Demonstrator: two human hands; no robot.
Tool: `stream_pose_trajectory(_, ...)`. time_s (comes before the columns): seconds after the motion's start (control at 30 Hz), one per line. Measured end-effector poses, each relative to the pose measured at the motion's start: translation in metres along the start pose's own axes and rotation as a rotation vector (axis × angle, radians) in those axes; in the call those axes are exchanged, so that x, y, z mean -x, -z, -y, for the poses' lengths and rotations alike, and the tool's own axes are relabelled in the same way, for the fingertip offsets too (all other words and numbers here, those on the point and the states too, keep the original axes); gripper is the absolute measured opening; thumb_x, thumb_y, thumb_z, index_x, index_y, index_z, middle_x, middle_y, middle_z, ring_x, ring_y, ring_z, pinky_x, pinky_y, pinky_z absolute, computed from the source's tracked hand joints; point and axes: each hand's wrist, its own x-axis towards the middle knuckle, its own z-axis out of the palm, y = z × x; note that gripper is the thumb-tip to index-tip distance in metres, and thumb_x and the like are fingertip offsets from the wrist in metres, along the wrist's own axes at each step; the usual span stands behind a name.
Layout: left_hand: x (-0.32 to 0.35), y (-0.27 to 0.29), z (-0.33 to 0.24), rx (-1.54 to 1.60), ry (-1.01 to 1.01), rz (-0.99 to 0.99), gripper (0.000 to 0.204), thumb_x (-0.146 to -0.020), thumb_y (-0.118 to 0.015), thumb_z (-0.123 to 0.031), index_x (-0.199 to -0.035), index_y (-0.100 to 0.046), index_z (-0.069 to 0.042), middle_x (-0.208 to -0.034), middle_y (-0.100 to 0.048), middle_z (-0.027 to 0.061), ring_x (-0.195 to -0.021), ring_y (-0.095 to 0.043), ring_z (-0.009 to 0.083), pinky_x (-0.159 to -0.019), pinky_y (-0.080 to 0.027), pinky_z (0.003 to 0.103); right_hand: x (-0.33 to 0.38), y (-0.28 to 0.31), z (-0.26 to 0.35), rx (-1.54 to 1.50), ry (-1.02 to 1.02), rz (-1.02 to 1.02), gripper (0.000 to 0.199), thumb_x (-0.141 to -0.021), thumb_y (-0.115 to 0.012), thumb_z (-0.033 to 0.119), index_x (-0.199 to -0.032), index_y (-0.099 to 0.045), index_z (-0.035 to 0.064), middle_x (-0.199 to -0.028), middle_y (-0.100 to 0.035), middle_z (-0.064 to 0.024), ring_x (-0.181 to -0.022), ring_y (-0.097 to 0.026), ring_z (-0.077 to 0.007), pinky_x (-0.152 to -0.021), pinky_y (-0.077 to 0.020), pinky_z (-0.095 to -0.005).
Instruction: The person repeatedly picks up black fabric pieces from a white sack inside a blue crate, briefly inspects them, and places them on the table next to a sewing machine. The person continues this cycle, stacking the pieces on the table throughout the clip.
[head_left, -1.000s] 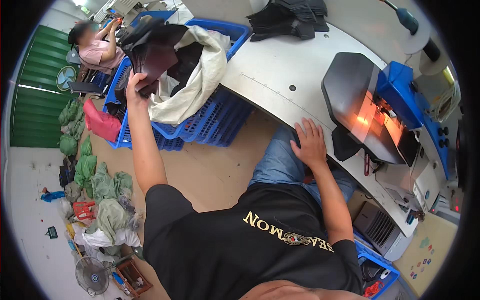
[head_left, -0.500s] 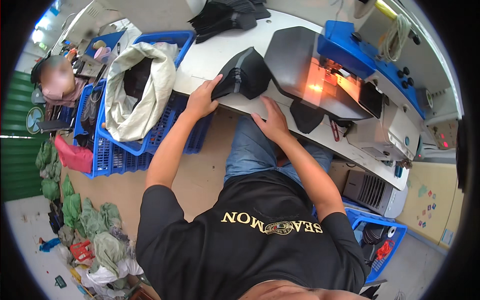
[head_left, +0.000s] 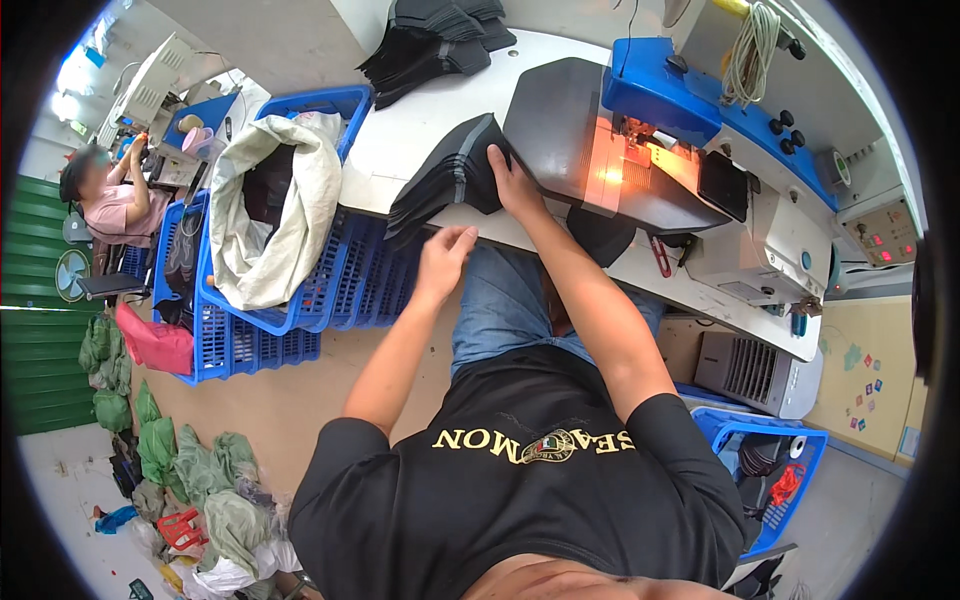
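Observation:
A fanned stack of black fabric pieces (head_left: 450, 172) with a grey strip across it lies at the front edge of the white table (head_left: 385, 135). My right hand (head_left: 514, 184) rests against the right side of the stack, its fingers stretched along the edge. Just below the stack, my left hand (head_left: 445, 264) is apart from it, with fingers curled in toward the thumb and nothing visible in them. To the right stands a blue sewing machine (head_left: 660, 88) with a lit needle area and a dark work plate (head_left: 550, 115).
Another black fabric pile (head_left: 432, 45) lies at the table's back. Blue baskets (head_left: 350, 268) and a whitish sack (head_left: 232, 200) stand left. A dark piece (head_left: 598, 238) and red-handled snips (head_left: 660, 256) lie near the front edge. A person (head_left: 118, 200) sits far left.
The black pieces have spread from a bunched stack into a fan reaching left. My left hand has left the stack and come down toward me; my right hand has moved up onto its right side.

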Motion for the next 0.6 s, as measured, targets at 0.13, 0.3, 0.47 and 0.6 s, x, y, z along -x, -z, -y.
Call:
stream_pose_trajectory(0.13, -0.008, -0.01, 0.005, 0.596, 0.244, 0.002, 0.073, -0.094, -0.048, -0.053, -0.133, -0.037, 0.008, -0.125, -0.052, 0.0247, -0.113, -0.054, 0.0304, -0.096, -0.042, 0.04, -0.014, 0.005, -0.012, -0.055, -0.047, 0.108, 0.076, -0.093, -0.045, 0.06, -0.132, -0.047, -0.006, -0.127, -0.053, -0.024, -0.121, -0.049, -0.0303, -0.105, -0.0341, -0.0358)
stream_pose_trajectory(0.3, -0.02, -0.012, -0.01, 0.862, 0.284, -0.002, 0.084, -0.091, -0.045, -0.061, -0.142, -0.029, 0.005, -0.139, -0.041, 0.0259, -0.129, -0.043, 0.0345, -0.109, -0.032, 0.044, -0.022, 0.0, -0.012, -0.081, 0.047, 0.082, 0.072, -0.092, -0.047, 0.061, -0.124, -0.055, -0.003, -0.116, -0.06, -0.0176, -0.112, -0.055, -0.0243, -0.099, -0.0387, -0.0347)
stream_pose_trajectory(0.47, -0.012, -0.003, -0.025, 0.833, 0.123, 0.144, 0.082, -0.09, -0.041, -0.064, -0.145, -0.031, -0.003, -0.144, -0.039, 0.0187, -0.132, -0.039, 0.0327, -0.112, -0.027, 0.048, -0.007, 0.011, 0.008, -0.093, -0.202, 0.373, 0.072, -0.093, -0.046, 0.06, -0.128, -0.053, -0.0025, -0.12, -0.059, -0.017, -0.116, -0.053, -0.0237, -0.101, -0.0373, -0.0338)
stream_pose_trajectory(0.6, -0.01, 0.014, -0.022, 0.802, 0.216, 0.161, 0.081, -0.092, -0.034, -0.065, -0.146, -0.031, -0.005, -0.147, -0.037, 0.0151, -0.136, -0.035, 0.0315, -0.112, -0.025, 0.049, -0.008, 0.002, 0.009, -0.222, -0.164, 0.32, 0.073, -0.092, -0.049, 0.06, -0.133, -0.051, -0.0003, -0.124, -0.059, -0.0171, -0.117, -0.053, -0.0241, -0.102, -0.0368, -0.033)
